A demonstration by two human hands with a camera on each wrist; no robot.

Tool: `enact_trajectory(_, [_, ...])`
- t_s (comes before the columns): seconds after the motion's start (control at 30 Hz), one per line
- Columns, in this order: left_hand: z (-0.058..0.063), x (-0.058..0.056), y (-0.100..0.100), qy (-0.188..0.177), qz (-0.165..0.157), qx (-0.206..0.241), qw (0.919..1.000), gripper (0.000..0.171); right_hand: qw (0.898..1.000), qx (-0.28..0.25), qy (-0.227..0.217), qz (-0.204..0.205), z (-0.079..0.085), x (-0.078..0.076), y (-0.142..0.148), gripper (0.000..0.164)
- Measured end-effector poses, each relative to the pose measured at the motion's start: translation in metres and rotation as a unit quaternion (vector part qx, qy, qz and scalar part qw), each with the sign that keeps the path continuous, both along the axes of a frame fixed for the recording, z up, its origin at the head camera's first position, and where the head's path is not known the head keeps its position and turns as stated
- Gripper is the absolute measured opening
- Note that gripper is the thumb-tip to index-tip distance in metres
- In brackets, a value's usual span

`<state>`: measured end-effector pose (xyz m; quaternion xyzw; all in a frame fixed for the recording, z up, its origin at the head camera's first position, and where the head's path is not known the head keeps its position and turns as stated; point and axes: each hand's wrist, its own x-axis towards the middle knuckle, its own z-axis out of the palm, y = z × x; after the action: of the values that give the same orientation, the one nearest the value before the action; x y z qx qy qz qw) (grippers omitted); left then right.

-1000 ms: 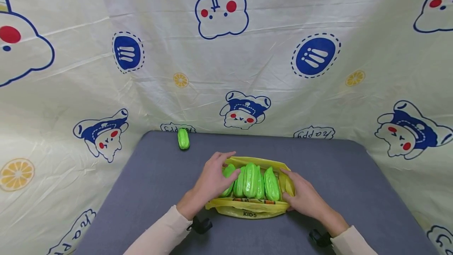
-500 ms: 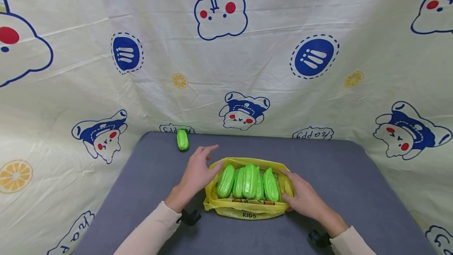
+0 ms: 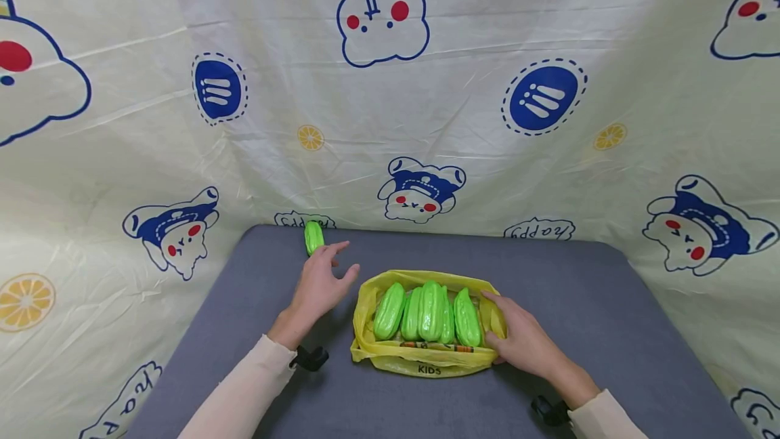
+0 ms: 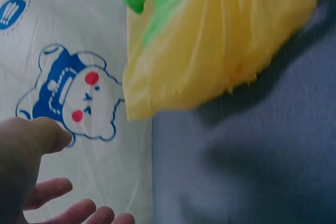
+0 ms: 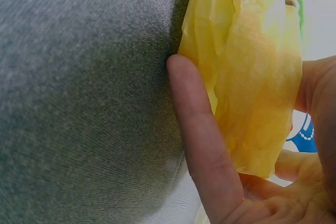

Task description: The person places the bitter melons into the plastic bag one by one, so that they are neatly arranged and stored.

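Observation:
A yellow plastic bag [image 3: 439, 359] marked KIDS lies with its mouth spread on the grey table. Inside it several glossy, ribbed green gourd-like pieces [image 3: 431, 311] sit side by side. My right hand [image 3: 525, 341] holds the bag's right side, with its fingers around the yellow plastic [image 5: 257, 82] in the right wrist view. To the left of the bag, my left hand [image 3: 317, 286] is in the air with its fingers spread and nothing in them. Just beyond its fingertips, another green gourd-like piece [image 3: 313, 236] lies at the table's far left; the hand partly covers its lower end.
The grey table [image 3: 567, 290] has its far edge against a pale curtain [image 3: 274, 175] printed with cartoon figures and orange slices. The curtain also hangs down along both sides of the table.
My left hand has left the pieces in the bag and moved left and away from me, toward the lone green piece. The right hand has stayed at the bag's right side.

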<state>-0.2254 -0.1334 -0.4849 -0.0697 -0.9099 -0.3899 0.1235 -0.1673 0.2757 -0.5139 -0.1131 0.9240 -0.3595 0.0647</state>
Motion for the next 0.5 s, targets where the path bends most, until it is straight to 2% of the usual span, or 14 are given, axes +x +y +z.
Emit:
enact_trajectory(0.27, [-0.008,-0.016,-0.020,-0.012,0.030,-0.005,0.9995,0.062,1.000,-0.005,-0.001,0.003,-0.001,-0.001,0.002,0.083])
enact_trajectory(0.37, [-0.011,-0.022,-0.027,-0.014,0.038,-0.010,0.9991,0.063,1.000,-0.015,0.013,0.012,-0.007,-0.004,0.006,0.082])
enact_trajectory(0.4, [-0.012,-0.024,-0.030,-0.016,0.040,-0.010,0.9990,0.064,0.999,-0.016,0.030,0.021,-0.013,-0.006,0.009,0.081])
enact_trajectory(0.5, [-0.014,-0.030,-0.037,-0.023,0.043,-0.011,0.9987,0.065,0.998,-0.016,0.046,0.030,-0.016,-0.008,0.011,0.081])
